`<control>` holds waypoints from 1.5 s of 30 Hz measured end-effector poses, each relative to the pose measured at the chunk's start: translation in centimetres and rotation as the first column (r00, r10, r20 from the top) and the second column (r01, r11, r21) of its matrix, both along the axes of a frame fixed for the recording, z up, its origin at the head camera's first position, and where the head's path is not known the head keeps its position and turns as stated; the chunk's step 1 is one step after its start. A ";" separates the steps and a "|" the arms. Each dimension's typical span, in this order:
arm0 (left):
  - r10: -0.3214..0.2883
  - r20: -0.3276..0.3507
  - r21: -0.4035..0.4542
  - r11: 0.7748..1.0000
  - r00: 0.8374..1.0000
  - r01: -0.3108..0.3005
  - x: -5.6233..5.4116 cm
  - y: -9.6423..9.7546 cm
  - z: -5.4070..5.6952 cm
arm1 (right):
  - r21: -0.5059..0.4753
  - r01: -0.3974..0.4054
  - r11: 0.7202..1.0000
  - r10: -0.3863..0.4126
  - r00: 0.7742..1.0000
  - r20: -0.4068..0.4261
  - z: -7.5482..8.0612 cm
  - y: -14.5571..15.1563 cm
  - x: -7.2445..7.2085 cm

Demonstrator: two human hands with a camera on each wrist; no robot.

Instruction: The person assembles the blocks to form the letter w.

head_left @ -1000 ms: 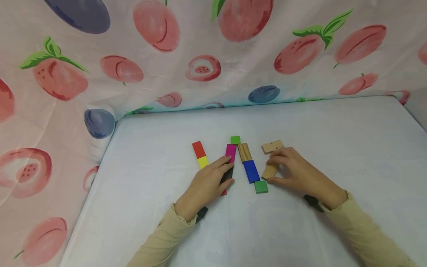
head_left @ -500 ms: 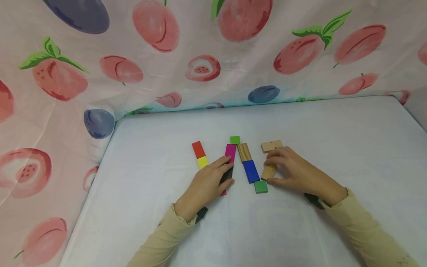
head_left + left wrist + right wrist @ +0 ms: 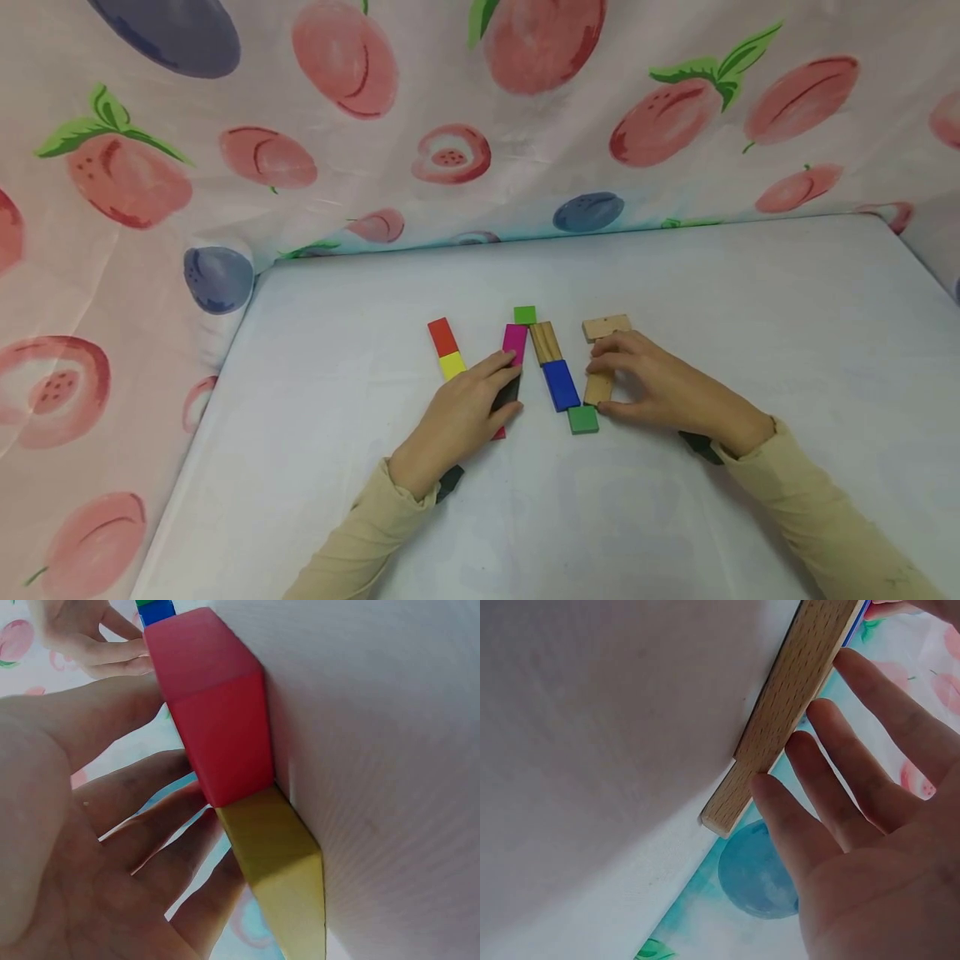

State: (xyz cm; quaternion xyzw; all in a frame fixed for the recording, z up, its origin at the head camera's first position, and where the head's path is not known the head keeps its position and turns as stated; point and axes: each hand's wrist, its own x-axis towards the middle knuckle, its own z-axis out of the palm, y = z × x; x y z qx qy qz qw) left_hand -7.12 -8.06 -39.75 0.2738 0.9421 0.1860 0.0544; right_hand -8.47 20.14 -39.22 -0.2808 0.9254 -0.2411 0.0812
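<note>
My left hand (image 3: 461, 417) rests over the left blocks, fingers spread beside a black block (image 3: 507, 395) and a magenta block (image 3: 515, 340). In the left wrist view its thumb meets the side of a crimson block (image 3: 225, 750); a yellow block (image 3: 281, 851) adjoins that one. My right hand (image 3: 656, 387) has its fingertips against the side of a plain wooden block (image 3: 598, 388). The right wrist view shows those fingers (image 3: 855, 761) nearly straight along the wooden edge (image 3: 784, 694). Another plain wooden block (image 3: 606, 327) lies just above, partly behind the fingers.
A striped wooden block (image 3: 546, 343), a blue block (image 3: 561, 385) and a dark green block (image 3: 583, 420) form a slanting row between my hands. A bright green block (image 3: 525, 315) sits at the top, a red block (image 3: 443, 337) at left. Fruit-patterned cloth (image 3: 450, 100) hangs behind the white table (image 3: 337, 358).
My right hand has edged slightly left and the lower plain wooden block has turned a little, now standing closer in line with the upper one. My left hand stays put over its blocks.
</note>
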 end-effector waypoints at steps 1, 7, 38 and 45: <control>0.000 0.000 0.001 1.000 1.000 0.000 0.0 0.0 0.0 | -0.001 -0.002 1.000 0.002 1.000 0.003 0.0 0.0 0.0; 0.001 -0.002 0.000 1.000 1.000 -0.001 0.0 0.0 0.0 | -0.007 -0.008 1.000 0.008 1.000 0.005 0.0 -0.1 -0.1; -0.007 -0.005 0.004 1.000 1.000 0.007 0.0 -0.1 0.0 | -0.066 0.076 0.995 -0.083 0.990 -0.111 0.6 -0.7 -2.2; -0.007 -0.003 0.006 1.000 1.000 0.007 -0.1 -0.1 0.0 | -0.087 0.086 0.993 -0.096 0.988 -0.120 0.7 -0.7 -3.1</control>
